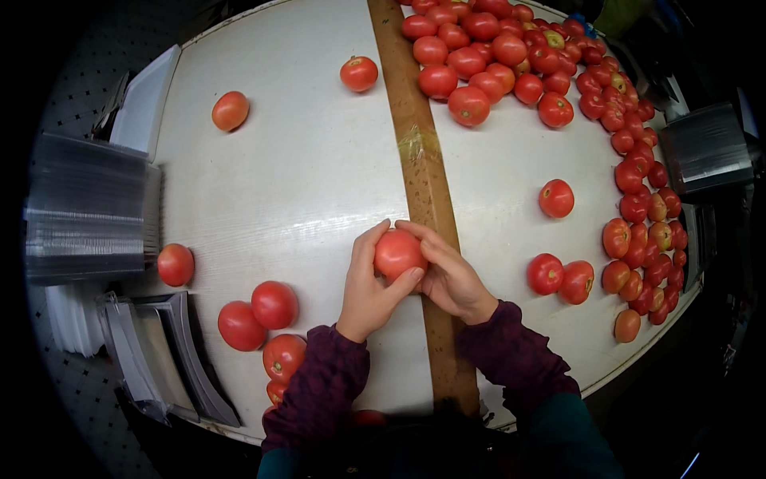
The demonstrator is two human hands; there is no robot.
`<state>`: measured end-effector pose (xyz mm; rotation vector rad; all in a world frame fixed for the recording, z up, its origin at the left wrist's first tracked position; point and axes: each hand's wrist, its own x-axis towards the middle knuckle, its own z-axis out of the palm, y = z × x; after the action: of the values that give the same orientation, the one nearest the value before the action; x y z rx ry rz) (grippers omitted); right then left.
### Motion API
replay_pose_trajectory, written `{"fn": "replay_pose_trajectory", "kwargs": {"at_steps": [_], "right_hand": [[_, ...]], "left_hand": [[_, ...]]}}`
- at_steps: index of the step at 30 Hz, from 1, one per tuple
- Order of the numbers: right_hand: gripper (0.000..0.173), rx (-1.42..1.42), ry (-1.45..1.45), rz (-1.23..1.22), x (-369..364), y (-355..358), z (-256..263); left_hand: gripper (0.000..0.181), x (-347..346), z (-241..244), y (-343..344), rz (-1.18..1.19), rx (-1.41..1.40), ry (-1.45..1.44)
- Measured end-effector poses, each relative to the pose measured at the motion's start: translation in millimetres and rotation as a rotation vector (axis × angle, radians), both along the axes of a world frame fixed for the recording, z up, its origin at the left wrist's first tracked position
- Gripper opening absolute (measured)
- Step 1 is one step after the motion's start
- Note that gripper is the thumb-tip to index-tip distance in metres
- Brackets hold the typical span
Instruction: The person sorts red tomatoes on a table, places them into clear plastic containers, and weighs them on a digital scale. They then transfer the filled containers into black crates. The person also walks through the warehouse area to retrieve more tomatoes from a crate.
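Observation:
A pinkish-red tomato (398, 254) is cupped between my two hands above the white table, near the wooden divider strip (428, 185). My left hand (374, 287) wraps its left side, with the thumb across the lower front. Fingers of my right hand (449, 272) curl over its right side. To the right of the strip lie a single tomato (556, 199) and a touching pair of tomatoes (559, 278). Left of my left forearm sit several larger tomatoes (274, 305), some partly hidden by the sleeve.
A big heap of tomatoes (508, 51) covers the far right and runs down the right edge. Stacked clear plastic containers (90, 209) stand at the left, with another stack (709, 148) at the right. Grey trays (173, 359) sit lower left. Single tomatoes (230, 111) dot the left half.

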<state>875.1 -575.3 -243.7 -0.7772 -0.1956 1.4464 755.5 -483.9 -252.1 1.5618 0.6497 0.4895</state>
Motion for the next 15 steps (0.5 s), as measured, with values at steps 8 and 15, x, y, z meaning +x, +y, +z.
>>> {"fn": "replay_pose_trajectory", "kwargs": {"at_steps": [8, 15], "right_hand": [[0.053, -0.064, -0.091, -0.044, -9.0, 3.5, -2.0], [0.051, -0.099, -0.211, -0.144, -14.4, 3.7, 3.9]], "left_hand": [[0.078, -4.1, -0.5, 3.1, -0.036, 0.197, 0.052], [0.076, 1.5, 6.2, -13.7, 0.014, 0.509, 0.067]]}}
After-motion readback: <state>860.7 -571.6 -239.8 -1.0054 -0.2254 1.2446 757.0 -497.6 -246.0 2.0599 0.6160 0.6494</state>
